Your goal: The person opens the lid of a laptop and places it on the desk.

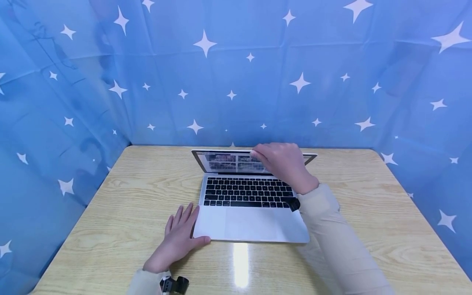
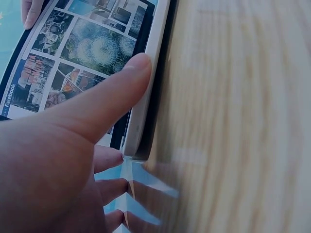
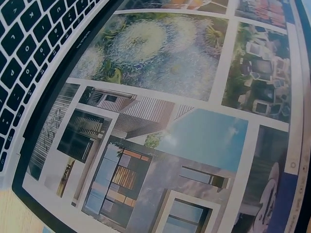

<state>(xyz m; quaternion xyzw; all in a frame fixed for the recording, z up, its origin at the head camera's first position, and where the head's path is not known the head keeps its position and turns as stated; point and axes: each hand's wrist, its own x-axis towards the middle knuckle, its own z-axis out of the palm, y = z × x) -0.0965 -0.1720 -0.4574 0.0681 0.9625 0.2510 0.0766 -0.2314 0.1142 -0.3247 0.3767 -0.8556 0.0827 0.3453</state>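
A silver laptop stands unfolded on the table, its lit screen tilted over the keyboard. At the top edge of the screen, right of its middle, my right hand grips the lid, thumb in front of the display. My left hand touches the front left corner of the base with spread, straight fingers. In the left wrist view, the left thumb lies along the laptop's edge. Photo tiles fill the screen in the right wrist view, where the hand itself is out of sight.
A light wood-grain table carries the laptop near its far side. Behind and beside it hangs a blue curtain with white stars. Both wrists wear small black devices, such as the one on the left wrist.
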